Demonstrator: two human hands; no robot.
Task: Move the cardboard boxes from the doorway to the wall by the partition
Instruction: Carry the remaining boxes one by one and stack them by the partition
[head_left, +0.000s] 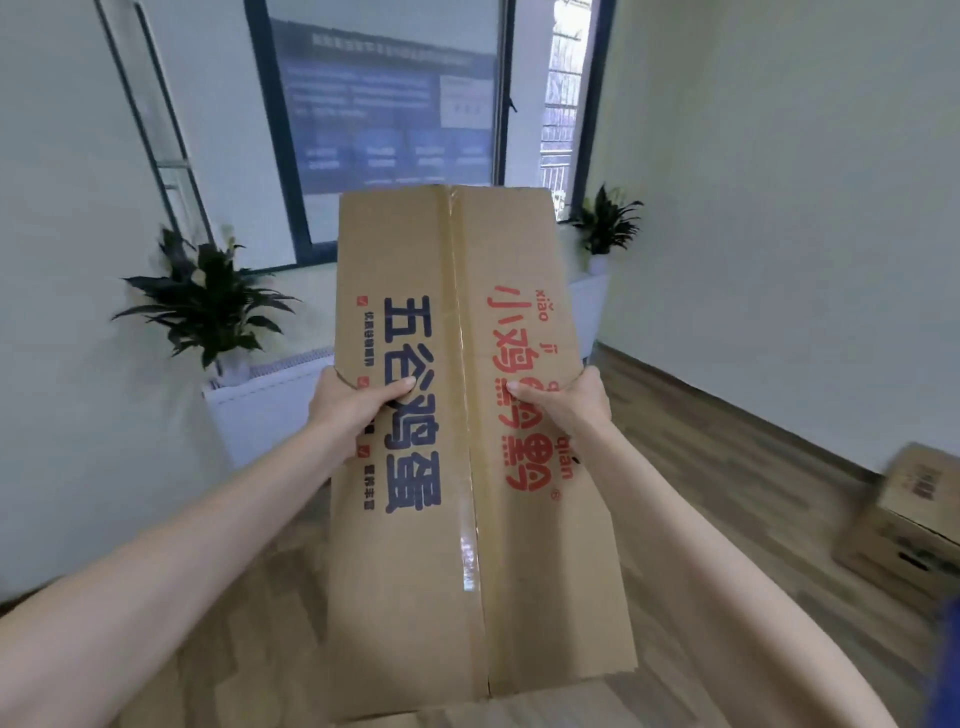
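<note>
I hold a long brown cardboard box (467, 291) out in front of me, above the floor. Its top is taped down the middle, with dark blue characters printed on the left flap and red ones on the right. My left hand (353, 402) grips its left edge, thumb on top. My right hand (563, 400) grips its right edge the same way. A second cardboard box (904, 525) sits on the wooden floor at the far right, close to the white wall; the picture there is blurred.
A potted plant (208, 306) stands on a white low cabinet (270, 410) at the left. Another potted plant (605, 223) stands on a white unit by the window (395, 104) ahead. Wooden floor (727, 457) stretches along the right wall.
</note>
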